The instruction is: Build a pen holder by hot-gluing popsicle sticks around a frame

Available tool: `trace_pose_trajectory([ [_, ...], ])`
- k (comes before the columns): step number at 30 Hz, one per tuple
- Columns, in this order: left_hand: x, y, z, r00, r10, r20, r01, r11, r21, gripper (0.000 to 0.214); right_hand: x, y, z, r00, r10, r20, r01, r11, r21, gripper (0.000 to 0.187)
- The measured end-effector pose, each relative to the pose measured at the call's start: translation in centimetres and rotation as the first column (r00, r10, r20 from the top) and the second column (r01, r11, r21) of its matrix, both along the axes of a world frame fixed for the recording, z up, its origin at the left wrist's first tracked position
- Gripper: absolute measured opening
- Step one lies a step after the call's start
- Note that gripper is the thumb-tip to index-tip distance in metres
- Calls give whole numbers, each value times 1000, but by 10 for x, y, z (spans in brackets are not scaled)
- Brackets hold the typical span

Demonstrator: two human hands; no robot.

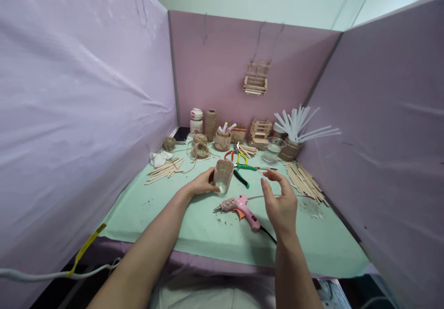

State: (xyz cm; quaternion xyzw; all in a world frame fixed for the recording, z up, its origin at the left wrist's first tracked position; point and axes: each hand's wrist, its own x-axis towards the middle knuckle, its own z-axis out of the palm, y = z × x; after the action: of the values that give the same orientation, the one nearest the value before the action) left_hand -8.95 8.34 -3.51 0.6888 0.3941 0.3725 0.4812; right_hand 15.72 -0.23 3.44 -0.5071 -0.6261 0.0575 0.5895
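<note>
My left hand (201,185) grips a clear glass with wooden sticks glued on its side (223,175), holding it upright on the green table mat (194,228). To the right of the glass my right hand (280,202) hovers open, fingers spread and slightly curled, holding nothing. A pink glue gun (241,206) lies on the mat between and just below the two hands, with its nozzle pointing left.
Pliers and scissors (241,163) lie behind the glass. Loose wooden sticks sit at left (165,169) and right (305,182). Twine rolls (200,147), jars, an empty glass (274,149) and a pot of white glue sticks (294,131) line the back. Purple partition walls enclose three sides.
</note>
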Motion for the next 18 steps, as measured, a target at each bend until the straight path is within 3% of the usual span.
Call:
trace_pose_trajectory([
  [3,2,-1,3,1000,20,-7,-20,999,-31,84,9,-5,4,999,-28,-38,27,1000,-8,25],
  [8,-1,-6,14,990,-57,127,73,990,-119,87,17,-11,10,994,-38,-103,39,999,14,24],
  [12,-4,-11,22,982,-48,185,75,988,-136,86,20,-10,8,994,-31,-102,29,999,-15,24],
  [18,-4,-11,21,986,-32,166,55,989,-140,83,23,-8,4,995,-25,-99,21,999,-39,23],
])
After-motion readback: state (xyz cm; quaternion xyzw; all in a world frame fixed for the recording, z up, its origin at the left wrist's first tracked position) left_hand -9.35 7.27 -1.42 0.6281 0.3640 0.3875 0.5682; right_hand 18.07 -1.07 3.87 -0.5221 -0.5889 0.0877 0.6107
